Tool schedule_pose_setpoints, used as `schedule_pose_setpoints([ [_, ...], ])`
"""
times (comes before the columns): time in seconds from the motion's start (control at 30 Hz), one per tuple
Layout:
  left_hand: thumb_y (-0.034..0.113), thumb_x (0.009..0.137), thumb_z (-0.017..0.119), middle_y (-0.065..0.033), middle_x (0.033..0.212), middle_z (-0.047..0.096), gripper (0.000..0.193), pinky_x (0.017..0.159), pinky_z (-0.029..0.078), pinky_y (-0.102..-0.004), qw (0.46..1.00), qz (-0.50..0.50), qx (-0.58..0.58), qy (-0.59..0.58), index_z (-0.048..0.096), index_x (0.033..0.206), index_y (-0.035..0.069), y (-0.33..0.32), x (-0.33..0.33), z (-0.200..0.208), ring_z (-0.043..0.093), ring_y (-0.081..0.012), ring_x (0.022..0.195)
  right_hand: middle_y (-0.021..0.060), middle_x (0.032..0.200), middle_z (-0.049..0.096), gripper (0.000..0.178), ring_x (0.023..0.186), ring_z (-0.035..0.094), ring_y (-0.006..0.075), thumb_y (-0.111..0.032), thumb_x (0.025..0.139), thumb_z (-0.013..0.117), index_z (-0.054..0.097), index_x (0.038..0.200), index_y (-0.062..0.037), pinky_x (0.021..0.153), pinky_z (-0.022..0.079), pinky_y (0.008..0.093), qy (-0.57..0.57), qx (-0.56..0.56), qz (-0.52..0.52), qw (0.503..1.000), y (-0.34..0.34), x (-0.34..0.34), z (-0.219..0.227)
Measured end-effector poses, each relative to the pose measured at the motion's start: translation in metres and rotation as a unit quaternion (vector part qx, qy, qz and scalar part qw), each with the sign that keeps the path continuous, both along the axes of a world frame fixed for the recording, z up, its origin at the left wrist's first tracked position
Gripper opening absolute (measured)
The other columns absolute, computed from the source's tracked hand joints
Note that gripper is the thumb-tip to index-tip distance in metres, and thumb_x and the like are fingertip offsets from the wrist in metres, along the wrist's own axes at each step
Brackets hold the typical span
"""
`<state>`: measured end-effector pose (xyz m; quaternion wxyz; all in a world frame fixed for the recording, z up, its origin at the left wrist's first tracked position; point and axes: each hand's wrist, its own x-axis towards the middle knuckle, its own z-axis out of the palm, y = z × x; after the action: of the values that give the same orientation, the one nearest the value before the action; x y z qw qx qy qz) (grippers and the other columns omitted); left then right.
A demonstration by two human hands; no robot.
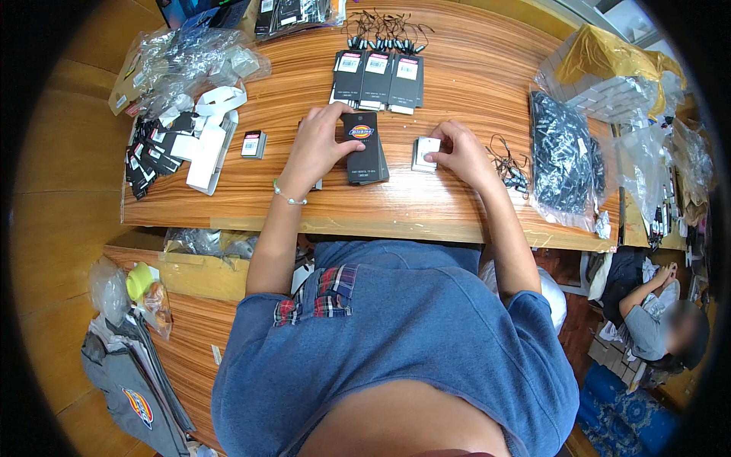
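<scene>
My left hand (320,145), with a beaded bracelet at its wrist, grips the left side of a black hang tag (364,156). Its thumb presses on the tag's face, and more black tags show beneath, slightly fanned. To the right, my right hand (461,152) has thumb and fingers closed at a small stack of white cards (421,158); whether one card is lifted cannot be made out. Beyond the hands lie rows of black hang tags (376,80) with white labels and black strings (388,34). Loose black strings (509,167) lie beside my right wrist.
A small label stack (253,144) sits left, near loose black tags (152,156) and white paper strips (209,148). Clear plastic bags (202,61) crowd the back left. A bag of black strings (563,156) and a wrapped carton (605,72) stand right. Another person (647,327) sits lower right.
</scene>
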<state>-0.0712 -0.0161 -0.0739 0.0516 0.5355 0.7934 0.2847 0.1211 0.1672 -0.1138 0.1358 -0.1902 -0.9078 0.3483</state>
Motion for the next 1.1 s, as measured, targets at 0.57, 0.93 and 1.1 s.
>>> schedule_pose_setpoints([
  [0.57, -0.002, 0.083, 0.057, -0.0103, 0.097, 0.062, 0.038, 0.075, 0.049, -0.0205, 0.815, -0.068, 0.102, -0.567, 0.049, 0.120, 0.000, 0.006, 0.067, 0.004, 0.059, -0.0113, 0.089, -0.0032, 0.062, 0.048, 0.026, 0.059, 0.045, 0.0034, -0.007, 0.074, 0.069, 0.055, 0.096, -0.0031, 0.052, 0.036, 0.0179, 0.201, -0.232, -0.088, 0.948, -0.052, 0.012, 0.032],
  [0.93, -0.003, 0.082, 0.057, -0.0096, 0.095, 0.063, 0.036, 0.071, 0.051, -0.0209, 0.816, -0.035, 0.110, -0.566, 0.051, 0.117, 0.001, 0.003, 0.061, -0.011, 0.060, -0.0107, 0.086, 0.0096, 0.074, 0.060, 0.007, 0.075, 0.057, 0.0268, -0.008, 0.070, 0.064, 0.063, 0.076, -0.0044, 0.067, 0.045, 0.0360, -0.090, 0.134, -0.235, 0.959, 0.042, 0.128, 0.015],
  [1.1, 0.001, 0.082, 0.059, -0.0052, 0.094, 0.063, 0.037, 0.062, 0.045, -0.0147, 0.795, -0.058, 0.112, -0.593, 0.051, 0.117, 0.003, 0.009, 0.073, -0.004, 0.058, -0.0048, 0.078, 0.0088, 0.079, 0.060, 0.010, 0.082, 0.056, 0.0278, -0.010, 0.069, 0.066, 0.063, 0.077, -0.0047, 0.071, 0.045, 0.0376, -0.139, 0.125, -0.242, 0.952, 0.041, 0.122, 0.016],
])
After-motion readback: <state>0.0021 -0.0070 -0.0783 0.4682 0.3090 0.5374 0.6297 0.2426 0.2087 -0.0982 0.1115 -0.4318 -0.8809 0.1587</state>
